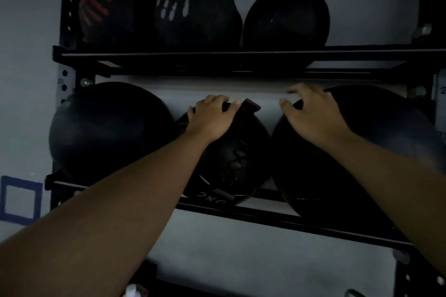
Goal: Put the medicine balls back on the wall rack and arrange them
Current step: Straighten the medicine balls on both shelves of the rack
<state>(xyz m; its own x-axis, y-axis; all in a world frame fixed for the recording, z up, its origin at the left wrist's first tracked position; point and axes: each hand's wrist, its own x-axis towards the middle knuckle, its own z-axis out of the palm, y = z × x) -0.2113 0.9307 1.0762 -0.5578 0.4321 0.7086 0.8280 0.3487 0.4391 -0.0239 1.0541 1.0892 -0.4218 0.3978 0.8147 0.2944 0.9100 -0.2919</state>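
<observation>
A black wall rack (pixel 241 55) holds two rows of dark medicine balls. Up top sit a ball with red marks (pixel 115 12), one with a white handprint (pixel 195 7) and a plain one (pixel 287 17). On the lower rail (pixel 313 224) rest a big left ball (pixel 108 132), a smaller middle ball with handles (pixel 231 159) and a big right ball (pixel 376 152). My left hand (pixel 212 116) grips the top handle of the middle ball. My right hand (pixel 313 113) lies on the top left of the right ball, fingers spread.
The grey wall (pixel 29 31) is behind the rack. A blue tape square (pixel 20 200) marks the wall at lower left. Perforated black uprights (pixel 70 2) stand at both sides. Something pale (pixel 132 290) shows at the bottom edge.
</observation>
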